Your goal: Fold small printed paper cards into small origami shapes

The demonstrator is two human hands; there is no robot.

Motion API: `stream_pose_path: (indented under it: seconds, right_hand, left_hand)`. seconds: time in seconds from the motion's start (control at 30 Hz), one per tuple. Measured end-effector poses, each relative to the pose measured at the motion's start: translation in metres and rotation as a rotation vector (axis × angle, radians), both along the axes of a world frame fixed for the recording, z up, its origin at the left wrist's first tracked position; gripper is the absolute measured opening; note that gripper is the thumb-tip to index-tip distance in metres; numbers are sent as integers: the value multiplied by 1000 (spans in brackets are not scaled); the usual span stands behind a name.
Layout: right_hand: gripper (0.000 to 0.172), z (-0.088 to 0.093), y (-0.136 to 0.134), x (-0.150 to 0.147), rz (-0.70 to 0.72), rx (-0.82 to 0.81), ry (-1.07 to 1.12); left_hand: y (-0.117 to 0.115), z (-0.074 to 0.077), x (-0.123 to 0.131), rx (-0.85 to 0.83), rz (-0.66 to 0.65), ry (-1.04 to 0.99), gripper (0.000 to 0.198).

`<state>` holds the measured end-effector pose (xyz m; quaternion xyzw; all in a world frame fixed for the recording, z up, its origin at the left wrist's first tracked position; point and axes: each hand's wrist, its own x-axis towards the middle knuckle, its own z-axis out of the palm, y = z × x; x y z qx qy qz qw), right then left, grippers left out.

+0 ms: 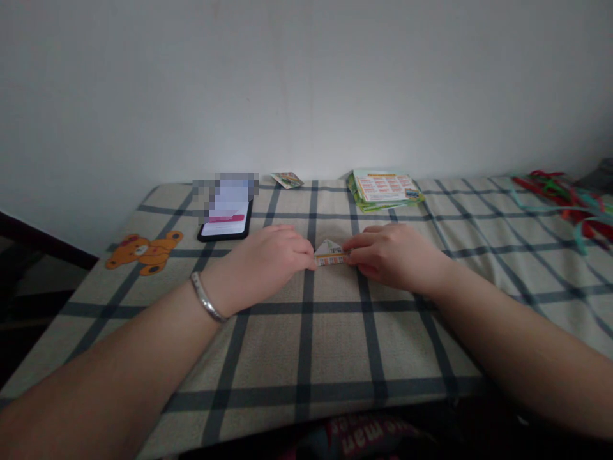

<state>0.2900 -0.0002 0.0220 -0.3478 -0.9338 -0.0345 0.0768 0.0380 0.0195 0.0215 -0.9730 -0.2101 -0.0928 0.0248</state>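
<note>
A small folded piece of printed paper [330,253] lies near the middle of the table, with a peaked top and a printed strip along its lower edge. My left hand [272,259] pinches its left end; a silver bangle circles that wrist. At the paper's right end, the fingers of my right hand [395,255] are closed on it. Fingertips cover both ends of the paper, so its full outline is hidden.
A phone [224,227] with a lit, partly blurred screen lies at the back left, near an orange bear cutout [142,250]. Against the wall are a small folded paper [287,179] and a stack of printed sheets [383,190]. Coloured ribbons [565,207] lie far right on the checked cloth [335,345].
</note>
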Motion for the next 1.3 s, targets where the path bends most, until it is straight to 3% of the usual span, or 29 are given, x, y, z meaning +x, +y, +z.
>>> stream_pose_path:
  seconds: [0.43,0.73,0.97,1.3]
  right_hand:
    - [18,2,1,7,-9,42,-101]
    - [16,10,-1,12,-57,-16,-126]
    - [17,15,-2,14,-91,-75,-119]
    - [17,9,-3,14,-106,-60,-97]
  left_hand:
    - [-2,5,-4,55,66,121,25]
    - [2,2,-7,34,24,83,28]
    - [0,2,-7,-12,66,68,29]
    - [1,2,-7,-85,83,15,32]
